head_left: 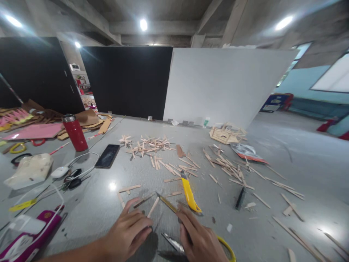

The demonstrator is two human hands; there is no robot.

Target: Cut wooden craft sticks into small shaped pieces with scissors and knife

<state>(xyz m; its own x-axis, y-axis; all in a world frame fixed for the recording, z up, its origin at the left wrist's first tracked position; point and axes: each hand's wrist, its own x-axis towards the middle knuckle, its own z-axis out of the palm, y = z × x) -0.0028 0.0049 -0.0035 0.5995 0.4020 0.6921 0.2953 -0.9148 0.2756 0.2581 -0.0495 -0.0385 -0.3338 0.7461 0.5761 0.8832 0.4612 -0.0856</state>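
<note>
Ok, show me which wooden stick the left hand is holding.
The short pale stick jutting from the left hand; the sticks piled farther off lie loose on the table.

Remote log, head view. Widest bare strip I have: tabletop (89, 203) left of my left hand (131, 230), bounded by the purple power strip (48, 226) and, farther out, the phone (108, 156). Gap between hands cramped: scissors (173, 243) lie low beside my right hand (197, 233); the held craft stick (153, 208) and slim metal tool (167, 203) angle in above. Yellow box cutter (189, 193) blocks straight ahead of the right. Past it, a narrow lane reaches the black-handled tool (240, 198). Loose stick pile (152, 145) obstructs farther forward.
</note>
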